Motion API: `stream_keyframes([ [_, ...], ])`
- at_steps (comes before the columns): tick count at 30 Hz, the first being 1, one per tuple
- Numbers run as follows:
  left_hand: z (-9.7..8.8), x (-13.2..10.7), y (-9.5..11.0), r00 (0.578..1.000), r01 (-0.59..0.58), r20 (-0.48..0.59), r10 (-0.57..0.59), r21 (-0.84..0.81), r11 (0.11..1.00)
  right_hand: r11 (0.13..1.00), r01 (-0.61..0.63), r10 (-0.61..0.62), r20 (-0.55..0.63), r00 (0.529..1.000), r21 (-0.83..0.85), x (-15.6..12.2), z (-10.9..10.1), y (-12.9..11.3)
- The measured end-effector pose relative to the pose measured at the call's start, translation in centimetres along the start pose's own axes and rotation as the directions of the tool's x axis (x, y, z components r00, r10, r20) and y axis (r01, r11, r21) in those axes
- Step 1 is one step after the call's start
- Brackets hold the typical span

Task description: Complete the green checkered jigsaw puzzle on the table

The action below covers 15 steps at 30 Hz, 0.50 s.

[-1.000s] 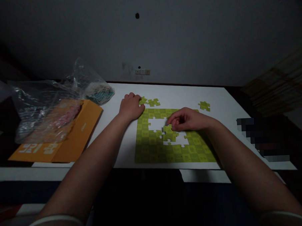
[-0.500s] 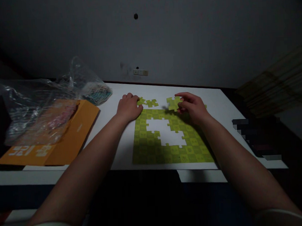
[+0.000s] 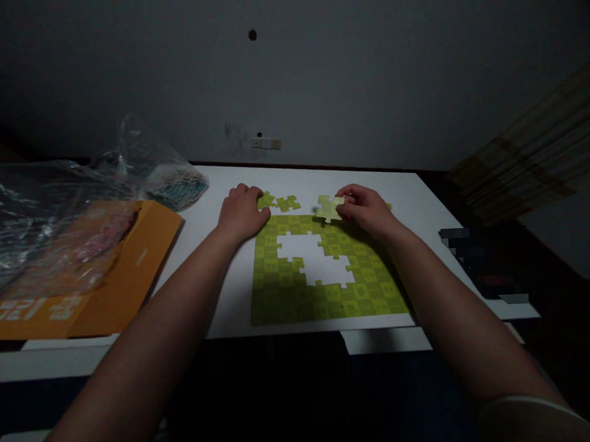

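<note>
Head view: the right hand (image 3: 365, 211) pinches a green puzzle piece (image 3: 326, 208) between its thumb and fingers. The piece is by the far edge of the green puzzle (image 3: 289, 303), which lies on the white table (image 3: 401, 182) close to the table's near edge. One second ago, this piece was over the white gap (image 3: 326, 268) in the middle of the puzzle. Half a second ago it was already at the far edge, but looked darker. Now it looks pale and turned another way. The gap has the same shape as half a second ago.

The left hand (image 3: 243, 213) has stayed near the puzzle's far left corner. It lies palm down with its thumb spread out, next to two loose pieces (image 3: 288, 204). I can't tell if its fingers touch one. An orange folder (image 3: 147, 253) lies at the table's left side, partly under a clear plastic bag (image 3: 45, 212).
</note>
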<state>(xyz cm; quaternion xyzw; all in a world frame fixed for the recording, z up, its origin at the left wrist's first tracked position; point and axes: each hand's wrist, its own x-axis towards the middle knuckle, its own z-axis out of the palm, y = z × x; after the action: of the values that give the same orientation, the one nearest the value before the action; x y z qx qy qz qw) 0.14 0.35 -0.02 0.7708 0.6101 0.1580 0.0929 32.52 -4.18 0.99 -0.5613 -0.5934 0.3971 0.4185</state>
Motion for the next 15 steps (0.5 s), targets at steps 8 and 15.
stream_keyframes([
  [8,0.1,0.2,-0.1,1.0,0.019,-0.01,-0.02,-0.057,0.998,0.991,0.008,-0.017,-0.066,0.998,-0.135,0.4,-0.5,0.5],
  [15,0.5,0.3,-0.4,0.998,-0.004,-0.056,-0.007,-0.199,0.98,0.914,0.074,-0.195,-0.272,0.942,-0.399,1.2,-0.9,2.0],
])
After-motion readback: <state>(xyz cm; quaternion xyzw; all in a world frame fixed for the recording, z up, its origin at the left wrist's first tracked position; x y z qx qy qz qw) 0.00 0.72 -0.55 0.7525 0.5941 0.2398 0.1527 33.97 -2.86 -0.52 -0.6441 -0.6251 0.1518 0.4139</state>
